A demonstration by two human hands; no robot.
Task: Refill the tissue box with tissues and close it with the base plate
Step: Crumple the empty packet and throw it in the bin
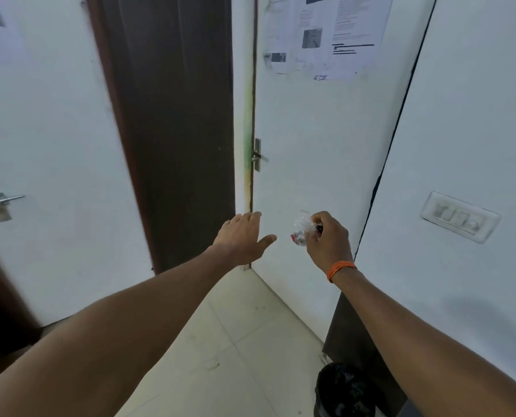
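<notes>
the person stands in front of a white door with both arms held out.

the left hand is flat and loose, with the fingers stretched out and close together and the thumb stuck out to the side. it holds nothing. its fingertips are at the left edge of the door, low down, well below the handle. it is hard to tell if they touch the door.

the right hand is in front of the door, low down, just right of the left hand but apart from it. its fingers are curled in and pinch a scrunched clear wrapper. the wrapper has a bit of red at its lower left. an orange band goes around the right wrist.

the tissue box, the tissues and the base plate are not in sight here.

papers with words and small pictures are stuck high up on the door. left of the door is a dark brown frame. further left is another white door with a silver handle. right of the door is a white wall with a switch plate. a black bin sits on the pale floor below the door, near the right arm.
</notes>
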